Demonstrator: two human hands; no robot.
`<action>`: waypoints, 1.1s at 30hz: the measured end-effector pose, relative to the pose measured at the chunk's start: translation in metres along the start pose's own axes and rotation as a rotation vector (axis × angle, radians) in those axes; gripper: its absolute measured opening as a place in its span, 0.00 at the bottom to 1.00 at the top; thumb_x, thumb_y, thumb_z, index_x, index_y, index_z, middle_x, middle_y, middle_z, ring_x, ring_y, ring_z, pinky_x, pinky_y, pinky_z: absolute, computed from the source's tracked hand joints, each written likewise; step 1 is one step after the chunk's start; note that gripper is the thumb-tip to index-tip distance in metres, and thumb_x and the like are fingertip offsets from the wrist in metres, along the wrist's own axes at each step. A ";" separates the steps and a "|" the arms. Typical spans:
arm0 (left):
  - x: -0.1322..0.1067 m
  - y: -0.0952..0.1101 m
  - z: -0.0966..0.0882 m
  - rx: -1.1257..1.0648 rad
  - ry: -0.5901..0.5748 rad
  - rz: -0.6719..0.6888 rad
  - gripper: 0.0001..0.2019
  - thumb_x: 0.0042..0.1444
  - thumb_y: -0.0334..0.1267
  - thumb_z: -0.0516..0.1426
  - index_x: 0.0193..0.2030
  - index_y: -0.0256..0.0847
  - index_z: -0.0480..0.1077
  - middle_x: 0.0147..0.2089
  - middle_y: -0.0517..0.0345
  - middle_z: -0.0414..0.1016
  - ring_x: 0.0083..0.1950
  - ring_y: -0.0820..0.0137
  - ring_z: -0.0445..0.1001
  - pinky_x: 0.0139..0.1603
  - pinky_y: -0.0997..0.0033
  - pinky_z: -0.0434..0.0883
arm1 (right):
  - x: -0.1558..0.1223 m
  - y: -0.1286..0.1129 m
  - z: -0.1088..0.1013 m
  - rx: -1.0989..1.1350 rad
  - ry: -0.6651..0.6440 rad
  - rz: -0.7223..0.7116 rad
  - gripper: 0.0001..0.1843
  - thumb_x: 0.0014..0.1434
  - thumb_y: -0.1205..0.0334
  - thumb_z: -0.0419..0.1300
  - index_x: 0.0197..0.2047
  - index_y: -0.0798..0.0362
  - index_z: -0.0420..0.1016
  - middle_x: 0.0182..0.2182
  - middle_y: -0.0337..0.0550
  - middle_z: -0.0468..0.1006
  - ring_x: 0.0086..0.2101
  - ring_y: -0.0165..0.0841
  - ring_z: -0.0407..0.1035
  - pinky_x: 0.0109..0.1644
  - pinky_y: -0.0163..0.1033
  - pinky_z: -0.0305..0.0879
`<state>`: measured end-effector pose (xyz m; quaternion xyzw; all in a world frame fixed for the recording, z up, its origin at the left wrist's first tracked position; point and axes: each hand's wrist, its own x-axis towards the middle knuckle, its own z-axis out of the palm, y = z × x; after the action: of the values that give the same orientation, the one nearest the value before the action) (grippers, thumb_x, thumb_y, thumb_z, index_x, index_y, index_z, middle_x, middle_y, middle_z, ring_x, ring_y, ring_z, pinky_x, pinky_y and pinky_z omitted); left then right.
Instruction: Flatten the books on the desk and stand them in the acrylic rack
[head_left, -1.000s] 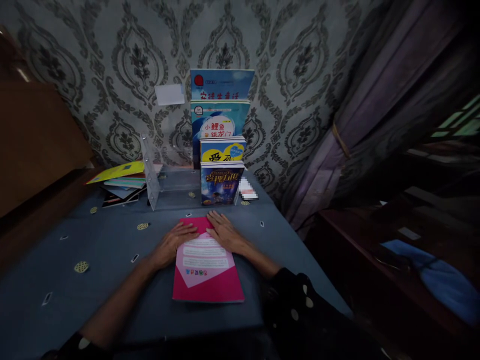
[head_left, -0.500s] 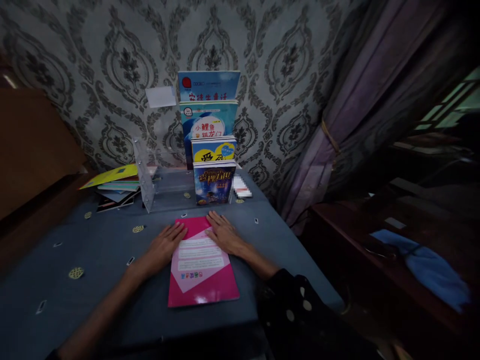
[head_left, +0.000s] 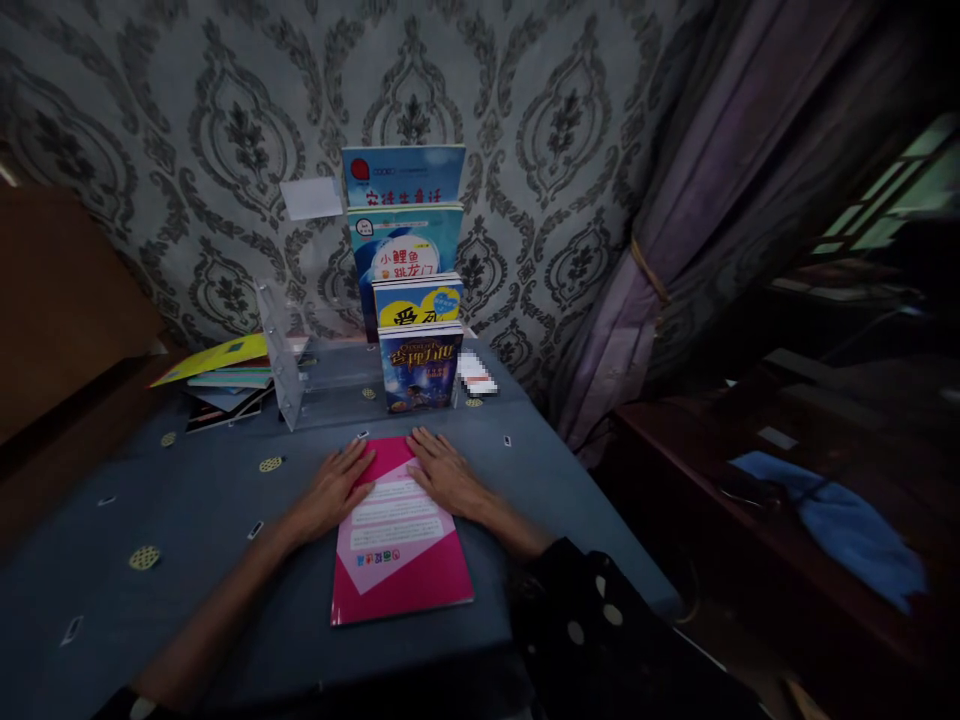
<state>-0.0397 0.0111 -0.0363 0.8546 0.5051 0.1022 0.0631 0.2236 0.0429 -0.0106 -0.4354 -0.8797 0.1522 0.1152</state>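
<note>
A pink book (head_left: 405,577) lies flat on the blue tablecloth (head_left: 202,500), close in front of me, its printing upside down to me. My left hand (head_left: 335,490) rests on its far left corner with the fingers stretched out. On the far right edge lies my right hand (head_left: 444,473), fingers spread and flat. Both hands touch the book without gripping it. Just beyond them, a clear display stand (head_left: 279,355) holds books in steps on its right side: a dark blue book (head_left: 421,370) in front, then a yellow-and-blue book (head_left: 416,300) and taller blue books (head_left: 405,235) behind.
Left of the stand lies a loose pile of books with a yellow one (head_left: 217,358) on top. A patterned wall and a tied purple curtain (head_left: 622,320) bound the table. To the right, a blue cloth (head_left: 840,525) lies on a dark red surface.
The view has shifted slightly, so the stand and books sit a little farther left. Both hands stay on the pink book, with the left thumb now reaching farther over its cover.
</note>
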 end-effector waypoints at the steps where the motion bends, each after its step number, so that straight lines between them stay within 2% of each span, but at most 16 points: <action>1: -0.002 0.001 0.001 0.002 -0.003 0.010 0.28 0.72 0.49 0.46 0.75 0.42 0.53 0.77 0.44 0.47 0.78 0.56 0.47 0.74 0.47 0.54 | -0.004 -0.001 -0.001 0.000 -0.007 -0.007 0.31 0.71 0.56 0.48 0.72 0.61 0.57 0.72 0.58 0.54 0.72 0.41 0.44 0.75 0.53 0.43; 6: -0.019 0.008 0.004 0.027 -0.003 0.044 0.28 0.73 0.50 0.44 0.76 0.47 0.47 0.78 0.46 0.46 0.78 0.56 0.45 0.74 0.44 0.51 | -0.040 -0.009 -0.006 -0.002 -0.081 -0.099 0.31 0.70 0.54 0.51 0.73 0.55 0.57 0.73 0.57 0.51 0.72 0.43 0.42 0.74 0.58 0.40; 11: -0.027 0.016 0.003 0.036 -0.025 0.018 0.29 0.73 0.52 0.43 0.76 0.47 0.47 0.78 0.46 0.44 0.78 0.55 0.44 0.74 0.41 0.50 | -0.096 -0.020 -0.011 0.041 -0.164 -0.196 0.32 0.70 0.43 0.51 0.72 0.46 0.59 0.74 0.56 0.48 0.72 0.48 0.40 0.73 0.64 0.38; 14: -0.029 0.020 0.000 0.037 -0.046 0.008 0.29 0.72 0.52 0.43 0.76 0.47 0.48 0.78 0.47 0.44 0.78 0.55 0.44 0.74 0.40 0.50 | -0.127 -0.020 -0.012 0.103 -0.192 -0.261 0.38 0.65 0.35 0.53 0.73 0.42 0.57 0.74 0.55 0.48 0.72 0.50 0.39 0.72 0.67 0.38; 17: -0.032 0.023 -0.003 0.043 -0.066 0.008 0.29 0.73 0.52 0.43 0.76 0.47 0.47 0.78 0.46 0.43 0.78 0.55 0.44 0.74 0.40 0.49 | -0.149 -0.018 -0.012 0.146 -0.197 -0.332 0.45 0.59 0.35 0.61 0.74 0.39 0.52 0.74 0.54 0.49 0.72 0.52 0.41 0.72 0.68 0.39; 20: -0.037 0.028 -0.005 0.041 -0.049 0.015 0.29 0.73 0.51 0.43 0.76 0.48 0.47 0.78 0.46 0.43 0.78 0.56 0.43 0.74 0.40 0.50 | -0.158 -0.017 -0.008 0.131 -0.184 -0.339 0.47 0.57 0.46 0.69 0.74 0.39 0.52 0.73 0.52 0.52 0.71 0.51 0.45 0.72 0.66 0.42; 22: -0.041 0.031 -0.005 0.035 -0.036 0.016 0.28 0.73 0.51 0.44 0.76 0.48 0.47 0.78 0.47 0.43 0.78 0.56 0.44 0.74 0.41 0.50 | -0.159 -0.018 -0.004 0.103 -0.181 -0.299 0.44 0.58 0.57 0.69 0.73 0.39 0.56 0.72 0.51 0.55 0.71 0.50 0.47 0.72 0.64 0.45; 24: -0.047 0.034 -0.005 0.018 -0.030 0.015 0.28 0.72 0.50 0.44 0.76 0.48 0.49 0.78 0.48 0.43 0.78 0.56 0.44 0.74 0.42 0.51 | -0.158 -0.018 0.000 0.103 -0.182 -0.285 0.40 0.59 0.62 0.66 0.71 0.38 0.59 0.71 0.49 0.57 0.71 0.48 0.49 0.72 0.63 0.48; 29: -0.078 0.036 -0.009 -0.153 -0.016 0.088 0.24 0.73 0.45 0.45 0.73 0.53 0.55 0.76 0.53 0.52 0.77 0.59 0.51 0.73 0.44 0.54 | -0.155 -0.009 0.005 0.194 -0.120 -0.329 0.28 0.66 0.58 0.60 0.68 0.36 0.65 0.67 0.47 0.67 0.69 0.48 0.54 0.69 0.59 0.58; 33: -0.107 0.040 -0.030 -0.424 -0.053 0.151 0.22 0.72 0.44 0.45 0.71 0.57 0.61 0.76 0.57 0.55 0.76 0.61 0.53 0.72 0.48 0.59 | -0.146 -0.002 -0.003 0.267 0.024 -0.384 0.25 0.69 0.53 0.54 0.68 0.38 0.67 0.63 0.46 0.73 0.65 0.43 0.63 0.66 0.51 0.65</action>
<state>-0.0632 -0.1021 -0.0110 0.8600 0.4054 0.1881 0.2465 0.3095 -0.0750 -0.0176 -0.2429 -0.9170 0.2377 0.2090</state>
